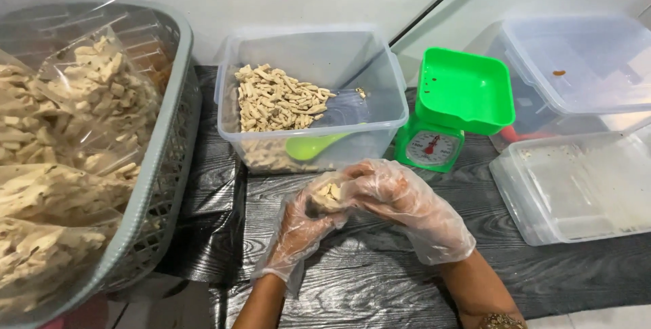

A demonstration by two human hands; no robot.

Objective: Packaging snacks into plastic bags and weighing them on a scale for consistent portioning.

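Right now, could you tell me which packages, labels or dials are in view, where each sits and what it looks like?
Snack bags: clear plastic, full of pale sticks, piled in the grey basket at left.
Small bag: clear, partly filled, held between the gloved left hand and right hand.
Scale dial: round, white, red needle, on the green scale, right of the centre tub.

Lighting is bright, even and diffuse (shadows faint). Mild glare shows on the clear plastic tub (308, 64). Edges bend and soften slightly.
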